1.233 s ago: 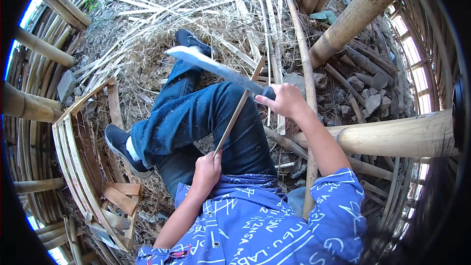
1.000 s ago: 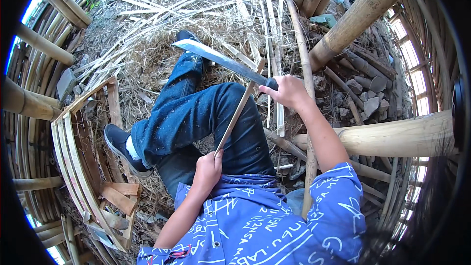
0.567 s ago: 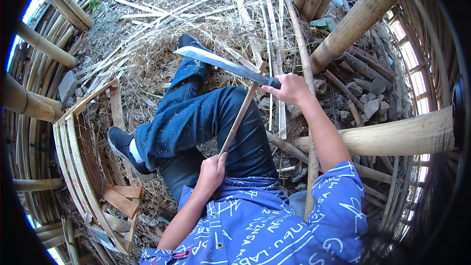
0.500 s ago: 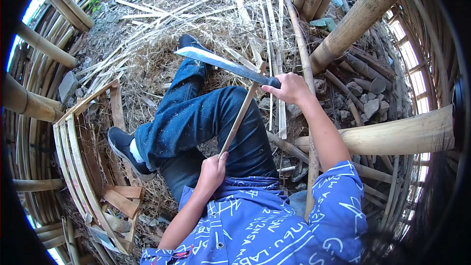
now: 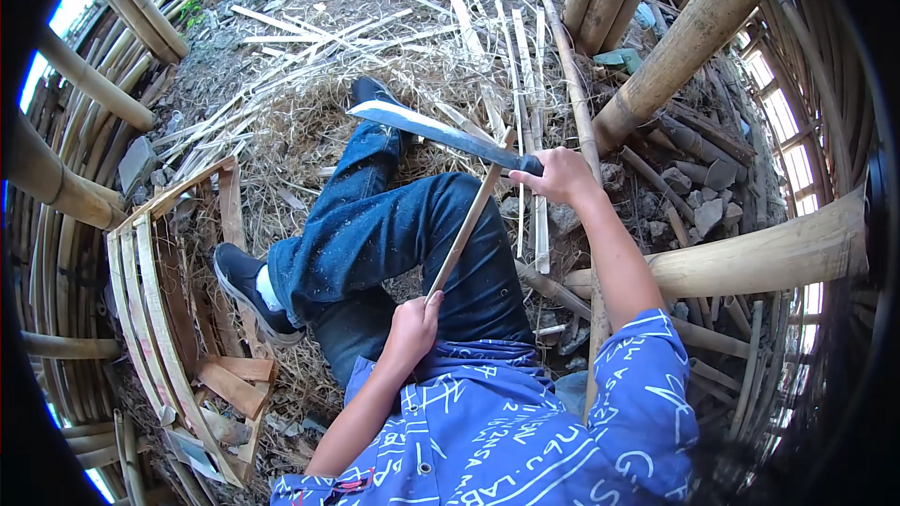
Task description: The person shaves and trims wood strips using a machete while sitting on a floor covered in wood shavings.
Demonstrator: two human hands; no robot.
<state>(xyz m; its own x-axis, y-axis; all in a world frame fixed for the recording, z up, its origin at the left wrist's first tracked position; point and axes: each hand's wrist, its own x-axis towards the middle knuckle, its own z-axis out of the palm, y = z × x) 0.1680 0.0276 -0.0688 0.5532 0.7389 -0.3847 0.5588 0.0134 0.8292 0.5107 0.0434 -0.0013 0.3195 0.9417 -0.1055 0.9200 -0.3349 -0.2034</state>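
Note:
A thin bamboo strip [image 5: 466, 228] slants across my bent knee, its lower end gripped in the closed fingers of my left hand [image 5: 412, 326]. My right hand [image 5: 561, 175] is wrapped round the dark handle of a machete [image 5: 441, 133]. The long curved blade points left and lies across the strip near its upper end, at or just behind it; whether the edge bites into the strip I cannot tell. Both of my legs, in dusty blue jeans [image 5: 375, 225], are bent under the strip.
A slatted wooden crate [image 5: 155, 290] lies at left with wood offcuts inside. Split bamboo strips [image 5: 520, 84] and shavings [image 5: 309, 103] litter the ground ahead. Thick bamboo poles [image 5: 694, 47] and a horizontal pole [image 5: 741, 258] stand close on the right, with broken stones [image 5: 708, 211] between them.
The view has shifted slightly, so everything sits a little lower and to the right. Machete and strip keep nearly the same crossing, and both hands hold on as before.

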